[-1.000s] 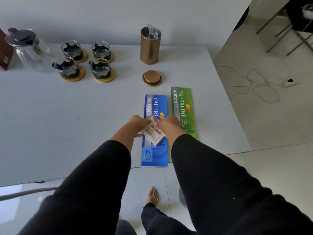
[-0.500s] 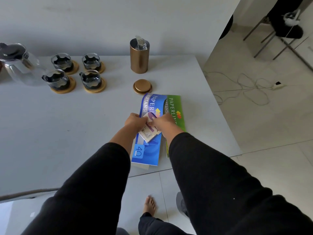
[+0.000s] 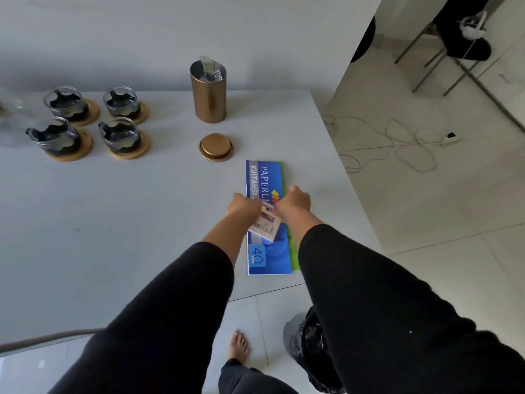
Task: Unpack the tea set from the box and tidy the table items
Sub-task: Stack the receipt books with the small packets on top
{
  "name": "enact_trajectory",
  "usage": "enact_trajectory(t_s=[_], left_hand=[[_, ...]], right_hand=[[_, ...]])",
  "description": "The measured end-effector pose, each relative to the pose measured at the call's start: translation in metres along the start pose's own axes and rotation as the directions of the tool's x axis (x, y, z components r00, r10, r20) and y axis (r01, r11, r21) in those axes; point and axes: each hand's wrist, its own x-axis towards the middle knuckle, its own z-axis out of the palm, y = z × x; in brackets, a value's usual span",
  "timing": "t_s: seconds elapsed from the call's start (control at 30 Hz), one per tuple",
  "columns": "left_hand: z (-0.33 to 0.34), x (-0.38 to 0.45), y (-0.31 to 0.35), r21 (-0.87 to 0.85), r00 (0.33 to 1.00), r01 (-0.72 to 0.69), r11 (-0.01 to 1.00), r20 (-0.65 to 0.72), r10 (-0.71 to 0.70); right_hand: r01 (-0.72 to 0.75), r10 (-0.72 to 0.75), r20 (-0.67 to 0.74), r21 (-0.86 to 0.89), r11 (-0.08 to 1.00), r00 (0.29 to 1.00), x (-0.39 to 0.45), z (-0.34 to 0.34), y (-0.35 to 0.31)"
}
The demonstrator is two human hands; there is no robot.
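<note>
A blue receipt booklet [image 3: 270, 254] lies stacked on a green one [image 3: 295, 260], which shows only as a thin edge at the right. My left hand [image 3: 244, 206] and my right hand [image 3: 292, 201] rest on the blue booklet and together pinch a small beige packet [image 3: 264, 227]. Several glass cups [image 3: 120, 136] on round wooden coasters stand at the back left, beside a glass teapot [image 3: 8, 123] cut off by the frame. A copper tin [image 3: 208, 92] stands open at the back, its lid [image 3: 216, 147] lying flat in front of it.
The white table [image 3: 113, 223] ends close to the right of the booklets. On the floor are a white cable [image 3: 397, 143], a black-lined bin [image 3: 309, 342] under the near edge, and chair legs [image 3: 434, 58] at the far right. My bare foot [image 3: 238, 346] is below.
The blue booklet slid to the right onto the green one, covering almost all of it. Both hands moved right and forward with the small packet. The view shifted to the right.
</note>
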Motion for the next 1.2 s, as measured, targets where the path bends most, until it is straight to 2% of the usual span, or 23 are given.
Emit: enact_trajectory(t_s=[0.1, 0.17, 0.27, 0.5, 0.6, 0.67, 0.77, 1.03, 1.2], left_hand=[[0.0, 0.003, 0.003, 0.099, 0.998, 0.002, 0.995, -0.059, 0.004], [0.0, 0.004, 0.004, 0.143, 0.998, 0.005, 0.99, -0.068, 0.004], [0.002, 0.005, 0.003, 0.155, 0.997, 0.023, 0.988, -0.078, -0.011], [0.009, 0.0, 0.008, 0.263, 0.998, -0.008, 0.965, -0.063, 0.025], [0.009, 0.001, 0.006, 0.187, 0.999, 0.017, 0.982, -0.05, -0.008], [0.008, -0.001, 0.005, 0.151, 0.997, 0.029, 0.988, -0.068, -0.019], [0.011, -0.002, 0.004, 0.187, 0.998, 0.008, 0.982, -0.06, 0.003], [0.008, 0.0, -0.009, 0.076, 0.999, -0.019, 0.997, -0.033, 0.022], [0.005, 0.006, -0.017, 0.136, 0.995, -0.103, 0.985, 0.016, 0.102]], right_hand=[[-0.112, 0.115, -0.056, 0.061, 0.992, 0.992, 0.003, -0.003, 0.009], [-0.161, 0.162, -0.031, 0.046, 0.986, 0.986, 0.004, -0.004, 0.014], [-0.147, 0.147, 0.038, 0.001, 0.989, 0.988, 0.004, -0.005, 0.016], [-0.081, 0.08, 0.012, 0.063, 0.995, 0.997, 0.009, 0.0, 0.005], [-0.115, 0.12, -0.065, 0.076, 0.99, 0.991, 0.009, 0.001, 0.007], [-0.168, 0.171, -0.032, 0.078, 0.983, 0.985, 0.008, 0.002, 0.011], [-0.177, 0.174, 0.041, 0.089, 0.98, 0.984, 0.005, 0.004, 0.011], [-0.158, 0.152, 0.058, 0.122, 0.98, 0.987, 0.0, 0.003, 0.016], [-0.163, 0.159, 0.036, 0.17, 0.972, 0.987, 0.005, 0.007, 0.012]])
